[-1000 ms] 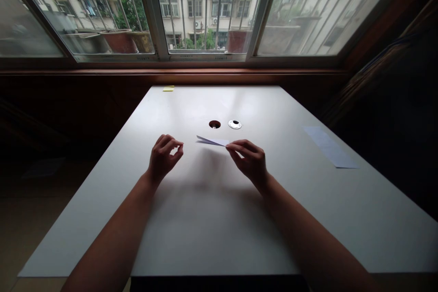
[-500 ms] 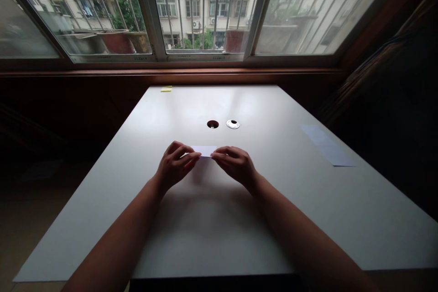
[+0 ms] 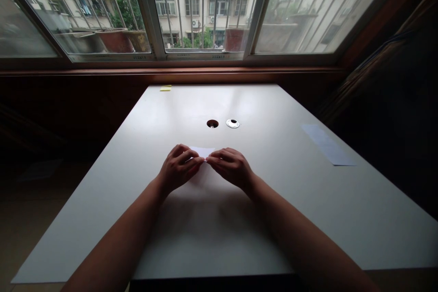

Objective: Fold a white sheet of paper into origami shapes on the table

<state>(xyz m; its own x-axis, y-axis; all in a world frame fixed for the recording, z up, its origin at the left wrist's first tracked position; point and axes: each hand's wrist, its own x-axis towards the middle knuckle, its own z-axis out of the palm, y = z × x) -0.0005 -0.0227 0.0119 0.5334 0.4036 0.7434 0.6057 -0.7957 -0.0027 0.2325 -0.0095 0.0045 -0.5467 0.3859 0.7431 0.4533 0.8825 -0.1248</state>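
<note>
The left hand [image 3: 181,167] and the right hand [image 3: 232,168] are both pinching the near edge of a small white paper [image 3: 203,151], each with thumb and fingers closed on it. The paper is lying between them, and it seems to be staying above the table [image 3: 212,237]. Taking the paper as the clock's centre, the left hand is sitting at 8 o'clock, the right at 4. A hole [image 3: 212,124] is showing near 1 o'clock, and a larger sheet [image 3: 328,146] is resting well apart at 3 o'clock.

In my judgement, a crooked crease could be forming if the two pinches are pressing unevenly, because the fingers are hiding much of the edge. The paper could also be slipping or tearing if one hand is pulling outward while the other is holding firm.

Compared with half a second ago, the fingertips are standing closer, now almost meeting at the edge, and both hands are sitting slightly more toward 6 o'clock. One second ago, only the right hand was gripping; now the left is gripping too. The larger sheet is keeping its place on the table.
</note>
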